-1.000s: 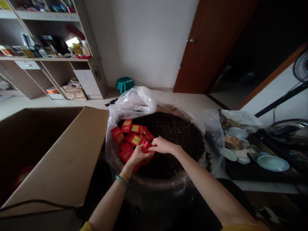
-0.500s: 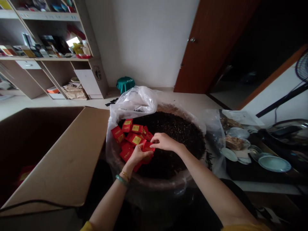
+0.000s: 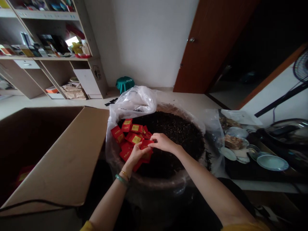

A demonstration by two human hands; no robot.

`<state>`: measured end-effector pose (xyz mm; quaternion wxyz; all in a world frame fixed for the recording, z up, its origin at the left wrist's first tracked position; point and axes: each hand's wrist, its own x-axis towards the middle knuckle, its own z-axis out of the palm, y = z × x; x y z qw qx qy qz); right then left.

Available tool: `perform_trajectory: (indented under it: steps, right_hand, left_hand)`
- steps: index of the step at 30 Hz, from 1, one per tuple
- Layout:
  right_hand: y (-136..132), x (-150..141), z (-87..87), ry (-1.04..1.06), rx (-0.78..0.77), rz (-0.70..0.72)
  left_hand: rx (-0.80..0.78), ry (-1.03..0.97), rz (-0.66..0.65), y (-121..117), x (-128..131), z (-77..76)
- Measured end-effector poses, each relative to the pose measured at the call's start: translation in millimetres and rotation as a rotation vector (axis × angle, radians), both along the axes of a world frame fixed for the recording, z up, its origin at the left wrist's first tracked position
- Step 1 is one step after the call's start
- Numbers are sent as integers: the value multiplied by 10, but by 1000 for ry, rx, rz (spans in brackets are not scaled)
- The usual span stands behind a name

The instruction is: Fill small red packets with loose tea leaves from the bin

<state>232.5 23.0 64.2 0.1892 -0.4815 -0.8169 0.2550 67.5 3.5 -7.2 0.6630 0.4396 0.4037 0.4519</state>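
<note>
Nearest are the yellow sleeves [image 3: 87,226] at the lower edge. A green bangle [image 3: 121,180] and a thin gold bracelet [image 3: 125,175] ring the left wrist. To the left stands a cardboard box [image 3: 64,154], its wall slanting toward the middle, with a dark cable [image 3: 33,201] across its near end and something red in its shadowed inside.

The left hand [image 3: 136,154] grips a red packet [image 3: 146,144] between thumb and fingers; the right hand [image 3: 163,142] pinches the packet's right end. Both are above a tub [image 3: 163,183] lined with clear plastic [image 3: 141,101]. More red packets [image 3: 117,133] with yellow labels lie heaped at the tub's left, on dark leaves [image 3: 180,128].

Right of the tub, a bench [image 3: 243,173] carries dishes [image 3: 272,162]. Beyond the tub sits a green stool [image 3: 125,84]; farther off are a crowded shelf [image 3: 48,15], a white wall [image 3: 144,41] and a brown door [image 3: 204,48].
</note>
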Motion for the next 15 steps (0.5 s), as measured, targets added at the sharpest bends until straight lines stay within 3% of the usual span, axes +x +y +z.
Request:
perform_trajectory:
  steps: [5, 11, 15]
  right_hand:
    - [-6, -18, -135, 296, -26, -186]
    - [46, -16, -217, 335, -35, -203]
    - [55, 0, -223, 336, -66, -187]
  left_hand:
    - [-35, -81, 3, 10, -28, -31]
    - [-38, -92, -36, 21, -41, -66]
    - [33, -63, 134, 64, -41, -117]
